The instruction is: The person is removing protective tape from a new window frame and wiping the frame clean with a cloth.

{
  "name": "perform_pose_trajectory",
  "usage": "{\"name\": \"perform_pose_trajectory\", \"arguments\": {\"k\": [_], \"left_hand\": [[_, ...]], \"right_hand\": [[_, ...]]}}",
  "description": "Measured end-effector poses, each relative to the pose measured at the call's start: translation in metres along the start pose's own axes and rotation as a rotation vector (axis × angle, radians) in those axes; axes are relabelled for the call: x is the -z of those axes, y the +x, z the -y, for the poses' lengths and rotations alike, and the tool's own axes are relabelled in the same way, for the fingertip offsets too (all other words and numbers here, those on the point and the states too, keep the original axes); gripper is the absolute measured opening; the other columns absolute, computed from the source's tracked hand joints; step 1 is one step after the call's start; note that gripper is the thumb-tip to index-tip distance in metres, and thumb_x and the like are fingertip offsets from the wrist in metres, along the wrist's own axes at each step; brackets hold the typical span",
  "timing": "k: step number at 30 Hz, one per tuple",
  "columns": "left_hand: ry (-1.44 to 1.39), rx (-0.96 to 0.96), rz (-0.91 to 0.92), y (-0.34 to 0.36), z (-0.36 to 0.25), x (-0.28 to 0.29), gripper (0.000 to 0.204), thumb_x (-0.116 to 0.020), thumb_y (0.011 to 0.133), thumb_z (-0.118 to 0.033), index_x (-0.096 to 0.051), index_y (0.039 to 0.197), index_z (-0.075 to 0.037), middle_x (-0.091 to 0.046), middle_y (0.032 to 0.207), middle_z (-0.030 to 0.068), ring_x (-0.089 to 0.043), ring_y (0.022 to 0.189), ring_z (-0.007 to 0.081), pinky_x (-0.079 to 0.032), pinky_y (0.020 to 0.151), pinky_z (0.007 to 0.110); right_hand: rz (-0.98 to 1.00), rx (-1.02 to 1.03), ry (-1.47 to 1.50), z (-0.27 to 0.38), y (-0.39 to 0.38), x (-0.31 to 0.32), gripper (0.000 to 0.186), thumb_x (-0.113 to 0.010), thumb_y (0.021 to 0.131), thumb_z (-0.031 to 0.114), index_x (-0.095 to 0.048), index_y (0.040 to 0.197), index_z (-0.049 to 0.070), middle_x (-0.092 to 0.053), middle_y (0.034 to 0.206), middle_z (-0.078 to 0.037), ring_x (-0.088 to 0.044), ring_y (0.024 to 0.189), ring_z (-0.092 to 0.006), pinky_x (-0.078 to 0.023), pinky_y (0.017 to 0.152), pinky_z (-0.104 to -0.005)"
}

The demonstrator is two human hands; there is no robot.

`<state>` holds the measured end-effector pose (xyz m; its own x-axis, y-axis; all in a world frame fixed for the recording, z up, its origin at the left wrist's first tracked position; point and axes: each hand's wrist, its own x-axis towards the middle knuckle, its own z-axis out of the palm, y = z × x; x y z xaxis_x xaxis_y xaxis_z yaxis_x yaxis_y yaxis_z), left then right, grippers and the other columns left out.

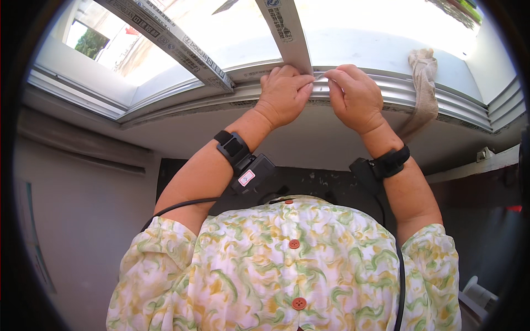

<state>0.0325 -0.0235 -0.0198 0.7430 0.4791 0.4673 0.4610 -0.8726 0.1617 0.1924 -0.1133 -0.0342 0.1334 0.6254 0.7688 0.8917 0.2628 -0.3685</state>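
My left hand (284, 96) is at the foot of a vertical window frame bar (283, 27), its fingers curled over the track beside it; what it grips, if anything, I cannot make out. Just right of it, my right hand (356, 96) is closed, pinching a thin pale piece (320, 78) between thumb and index finger above the silver sill track (397, 89). A beige cloth (425, 83) hangs over the track to the right of my right hand.
Another printed frame bar (165, 37) stands at upper left in the bright window. Below the sill is a pale wall (320, 132) with a dark area under it. A grey rail (83, 143) runs along the left, and a white cylindrical object (476, 292) is at lower right.
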Motion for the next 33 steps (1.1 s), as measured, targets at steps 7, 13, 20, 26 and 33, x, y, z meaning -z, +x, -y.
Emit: {"name": "perform_pose_trajectory", "arguments": {"k": [7,13,20,26,33], "left_hand": [[0.077,0.012,-0.127,-0.022,0.008,0.018,0.021,-0.058,0.080,-0.014,-0.067,0.099,-0.013,-0.054,0.091,0.0057,-0.050,0.090,0.0247,-0.038,0.081,0.036],[-0.081,-0.044,-0.142,-0.021,0.030,0.010,0.022,-0.057,0.082,-0.020,-0.064,0.099,-0.007,-0.057,0.088,0.0096,-0.052,0.085,0.0289,-0.043,0.078,0.038],[-0.091,-0.038,-0.116,-0.023,0.033,0.013,0.023,-0.057,0.084,-0.023,-0.064,0.099,-0.007,-0.058,0.089,0.0104,-0.053,0.086,0.0288,-0.044,0.078,0.037],[-0.097,-0.066,-0.147,-0.022,0.034,0.009,0.023,-0.057,0.084,-0.023,-0.064,0.099,-0.008,-0.058,0.088,0.0094,-0.053,0.086,0.0284,-0.043,0.079,0.038],[-0.096,-0.044,-0.155,-0.023,0.035,0.009,0.022,-0.057,0.083,-0.023,-0.063,0.098,-0.008,-0.058,0.087,0.0095,-0.053,0.085,0.0289,-0.043,0.078,0.038]], "right_hand": [[0.291,-0.144,-0.020,-0.017,0.024,0.015,0.020,-0.054,0.081,0.008,-0.067,0.097,0.011,-0.060,0.090,-0.006,-0.060,0.085,-0.0241,-0.048,0.076,-0.0346],[0.654,0.069,-0.112,-0.018,0.044,0.007,0.031,-0.051,0.080,0.002,-0.068,0.101,0.017,-0.057,0.102,-0.007,-0.058,0.094,-0.0236,-0.046,0.084,-0.0333],[0.841,0.017,-0.194,-0.023,0.061,0.025,0.022,-0.050,0.078,0.000,-0.066,0.091,0.008,-0.057,0.102,-0.008,-0.058,0.093,-0.0247,-0.046,0.084,-0.0336],[0.713,0.119,-0.151,-0.042,0.058,0.044,0.015,-0.049,0.081,0.005,-0.064,0.088,0.005,-0.061,0.084,-0.010,-0.059,0.081,-0.0259,-0.047,0.074,-0.0342],[0.610,-0.257,-0.097,-0.035,0.060,0.063,0.018,-0.054,0.083,0.015,-0.065,0.086,0.001,-0.064,0.073,-0.015,-0.061,0.069,-0.0262,-0.048,0.067,-0.0341]]}}
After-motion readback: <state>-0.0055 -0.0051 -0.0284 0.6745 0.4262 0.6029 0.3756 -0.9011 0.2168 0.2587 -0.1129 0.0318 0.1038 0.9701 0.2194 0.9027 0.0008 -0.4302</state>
